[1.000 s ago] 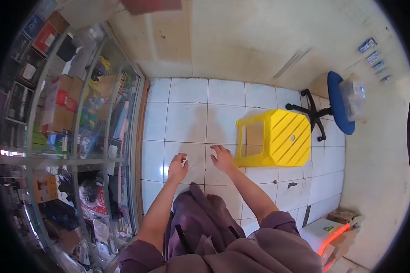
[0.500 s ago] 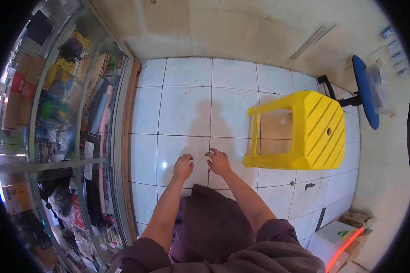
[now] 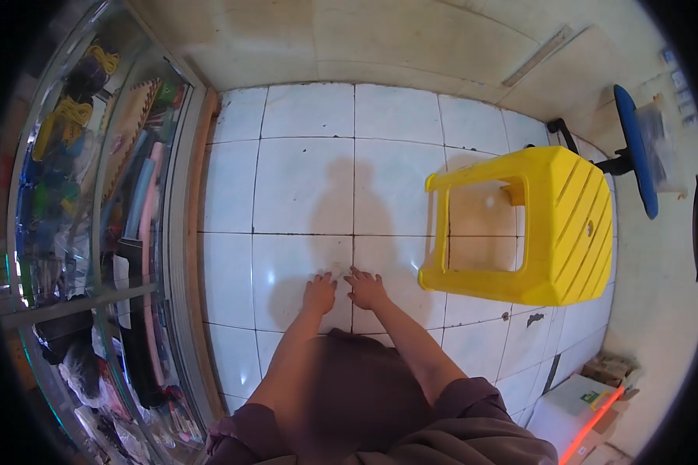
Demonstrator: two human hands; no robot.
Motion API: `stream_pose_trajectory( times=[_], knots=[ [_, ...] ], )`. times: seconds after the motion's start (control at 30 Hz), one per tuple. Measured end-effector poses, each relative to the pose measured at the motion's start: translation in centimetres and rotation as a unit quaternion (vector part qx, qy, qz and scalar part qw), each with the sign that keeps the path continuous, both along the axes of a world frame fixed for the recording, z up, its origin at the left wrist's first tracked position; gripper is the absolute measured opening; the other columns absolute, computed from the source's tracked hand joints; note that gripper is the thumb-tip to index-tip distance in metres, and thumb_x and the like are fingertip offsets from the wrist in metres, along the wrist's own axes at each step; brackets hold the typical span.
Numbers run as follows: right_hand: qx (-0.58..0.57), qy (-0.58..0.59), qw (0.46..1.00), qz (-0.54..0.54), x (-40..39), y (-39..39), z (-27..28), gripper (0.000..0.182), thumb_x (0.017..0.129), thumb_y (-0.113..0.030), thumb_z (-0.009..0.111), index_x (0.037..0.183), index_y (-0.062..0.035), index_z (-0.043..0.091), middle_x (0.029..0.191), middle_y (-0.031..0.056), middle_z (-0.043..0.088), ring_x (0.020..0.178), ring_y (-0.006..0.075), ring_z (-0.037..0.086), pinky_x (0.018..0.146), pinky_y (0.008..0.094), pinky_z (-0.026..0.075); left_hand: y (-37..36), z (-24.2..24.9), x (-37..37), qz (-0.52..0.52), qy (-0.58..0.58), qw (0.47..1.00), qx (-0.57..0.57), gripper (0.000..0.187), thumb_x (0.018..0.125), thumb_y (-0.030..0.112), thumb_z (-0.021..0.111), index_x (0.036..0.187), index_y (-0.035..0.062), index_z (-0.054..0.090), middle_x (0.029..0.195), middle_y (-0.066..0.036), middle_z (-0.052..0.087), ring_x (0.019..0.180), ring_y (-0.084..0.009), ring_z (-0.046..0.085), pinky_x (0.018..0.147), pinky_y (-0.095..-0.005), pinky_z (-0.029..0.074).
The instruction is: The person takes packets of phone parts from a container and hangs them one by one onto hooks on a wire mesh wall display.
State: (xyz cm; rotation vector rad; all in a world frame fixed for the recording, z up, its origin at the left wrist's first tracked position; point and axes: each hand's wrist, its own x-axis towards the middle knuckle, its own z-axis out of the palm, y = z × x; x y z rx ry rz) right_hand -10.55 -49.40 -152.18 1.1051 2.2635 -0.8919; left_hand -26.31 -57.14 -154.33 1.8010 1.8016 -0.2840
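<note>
My left hand [image 3: 319,294] reaches low over the white tiled floor [image 3: 302,190], its fingers stretched forward and apart. Beside it, my right hand [image 3: 367,290] has its fingers spread too, the index finger pointing inward. Between the fingertips of both hands shows a small, pale, see-through piece [image 3: 338,270], faint against the tile; I cannot tell its kind. Dark purple cloth [image 3: 364,387] covers my lap below the wrists.
A yellow plastic stool [image 3: 562,225] lies on its side to the right, near a blue chair part [image 3: 634,151]. Along the left runs a glass cabinet [image 3: 151,287] full of goods. A white box [image 3: 570,411] with an orange-red strip stands at lower right.
A thin pale strand stretched between my pinching fingers before. Both hands now have their fingers spread, and the pale piece shows only faintly. The view has shifted slightly.
</note>
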Motion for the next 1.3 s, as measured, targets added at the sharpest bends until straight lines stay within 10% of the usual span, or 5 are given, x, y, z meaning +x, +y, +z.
stream_pose_trajectory(
  times=[0.27,0.63,1.0,1.3],
  knots=[
    [0.026,0.231,0.958,-0.168,0.1,2.2,-0.7,0.034,0.09,-0.013,0.062,0.123,-0.0096,0.065,0.133,0.0106,0.06,0.116,0.0316,0.061,0.096,0.0442,0.05,4.0,1.9,-1.3,0.107,-0.093,0.989,0.045,0.02,0.087,0.003,0.058,0.105,0.0051,0.066,0.117,-0.012,0.06,0.107,-0.0333,0.061,0.09,-0.0435,0.052],
    [0.155,0.385,0.846,-0.336,2.9,5.2,26.4,0.014,0.087,-0.005,0.063,0.099,-0.0067,0.071,0.096,0.014,0.068,0.089,0.0347,0.066,0.077,0.042,0.054,7.6,28.2,2.3,0.3,-0.376,0.857,0.186,0.016,0.089,-0.001,0.056,0.103,0.0014,0.064,0.091,-0.018,0.068,0.088,-0.0359,0.067,0.078,-0.0436,0.053],
    [0.264,0.447,0.807,-0.282,6.9,8.1,59.3,0.02,0.089,-0.003,0.064,0.109,-0.0069,0.067,0.088,0.0135,0.068,0.08,0.0254,0.07,0.071,0.0356,0.056,11.0,61.8,2.0,0.048,-0.198,0.946,0.251,0.018,0.092,0.009,0.057,0.106,0.0053,0.068,0.096,-0.016,0.066,0.097,-0.0352,0.065,0.081,-0.0454,0.054],
    [0.315,0.43,0.809,-0.25,8.6,9.8,78.1,0.034,0.084,-0.009,0.072,0.118,-0.0112,0.065,0.1,0.0117,0.065,0.086,0.0271,0.067,0.078,0.0355,0.055,15.2,84.5,1.8,-0.15,-0.004,0.869,0.471,0.019,0.08,0.007,0.062,0.095,0.0114,0.072,0.087,-0.009,0.065,0.086,-0.0288,0.066,0.075,-0.0434,0.05]
  ],
)
